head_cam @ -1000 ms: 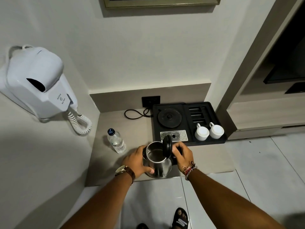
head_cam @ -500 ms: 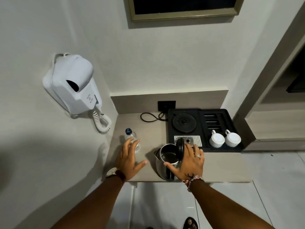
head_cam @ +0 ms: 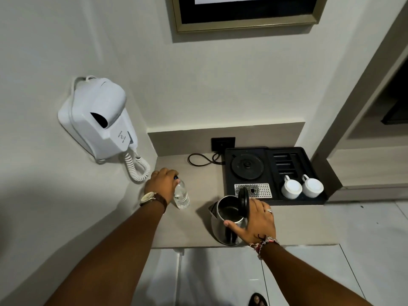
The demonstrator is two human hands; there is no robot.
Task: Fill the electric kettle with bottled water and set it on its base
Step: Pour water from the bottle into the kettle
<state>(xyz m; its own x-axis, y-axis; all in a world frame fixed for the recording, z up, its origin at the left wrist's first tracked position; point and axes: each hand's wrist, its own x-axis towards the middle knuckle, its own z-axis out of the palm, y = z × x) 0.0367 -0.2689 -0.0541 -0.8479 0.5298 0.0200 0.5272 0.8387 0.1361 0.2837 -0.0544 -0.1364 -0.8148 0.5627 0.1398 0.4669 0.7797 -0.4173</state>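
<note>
Left hand: grip curled over the top of the water bottle, covering its cap.
Right hand: grip loosely on the kettle's handle side, thumb lying against the rim; whether it clamps, I cannot tell.
Kettle: upright at the near edge of the bench, lid raised.
Bottle: upright, left of the kettle, apart from it.
Base: in the black tray at far right, bare.
Cups: two white ones in the tray, right of the base.

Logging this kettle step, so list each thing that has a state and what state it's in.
Kettle: upright on counter, off base.
Kettle lid: open.
Water bottle: upright, blue cap on.
Kettle base: bare.
Cups: upside down in tray.
Left hand: gripping bottle.
Right hand: on kettle.
</note>
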